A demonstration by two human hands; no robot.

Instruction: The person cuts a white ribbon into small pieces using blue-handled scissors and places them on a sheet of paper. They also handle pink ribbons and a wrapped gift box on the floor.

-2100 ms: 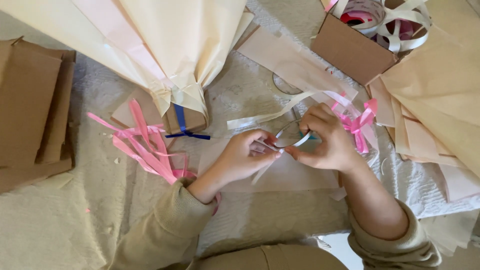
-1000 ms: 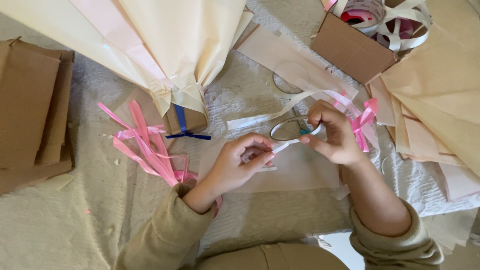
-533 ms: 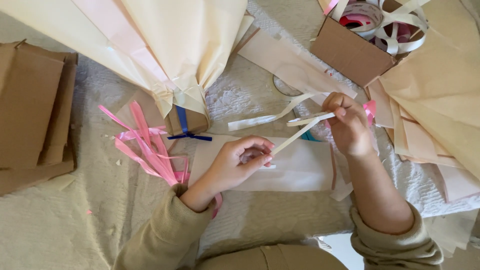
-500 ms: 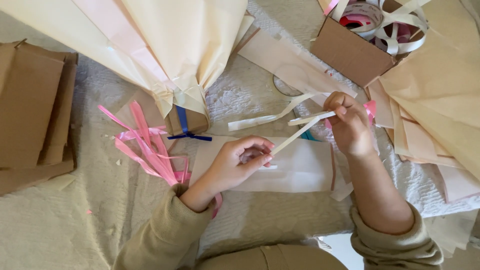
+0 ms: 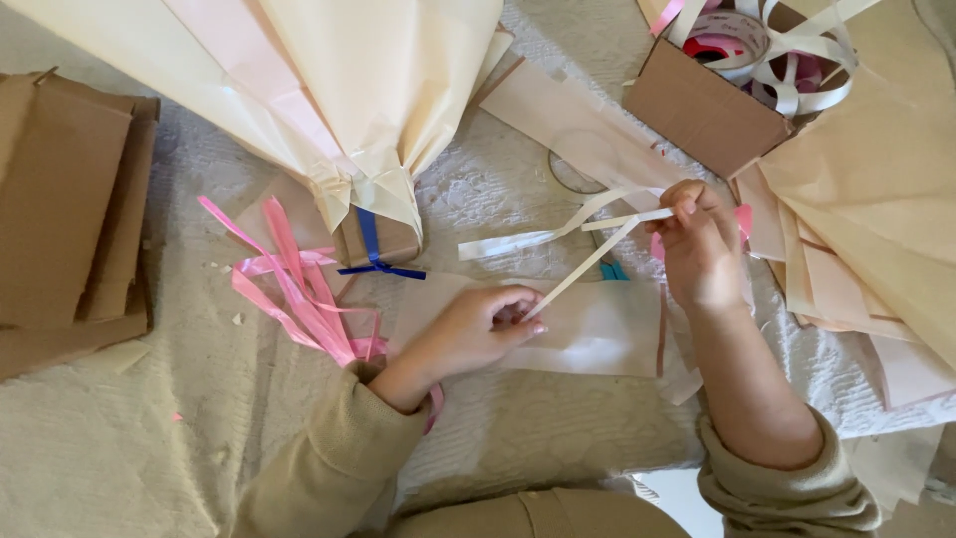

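From the head view, my left hand (image 5: 476, 329) pinches the lower end of a cream ribbon (image 5: 588, 265) against a flat pale paper sheet (image 5: 588, 334), and my right hand (image 5: 700, 249) grips the upper end, up and to the right. The ribbon's long axis runs diagonally, lower left to upper right, stretched taut between both hands; each hand is at an end, so neither is nearer. I count one taut strand, with two loose tails trailing left from the right hand, one bunch of pink ribbons (image 5: 299, 289), one wrapped bouquet cone (image 5: 339, 120) tied with a blue ribbon (image 5: 373, 254), and one cardboard box (image 5: 707, 105) of ribbon rolls.
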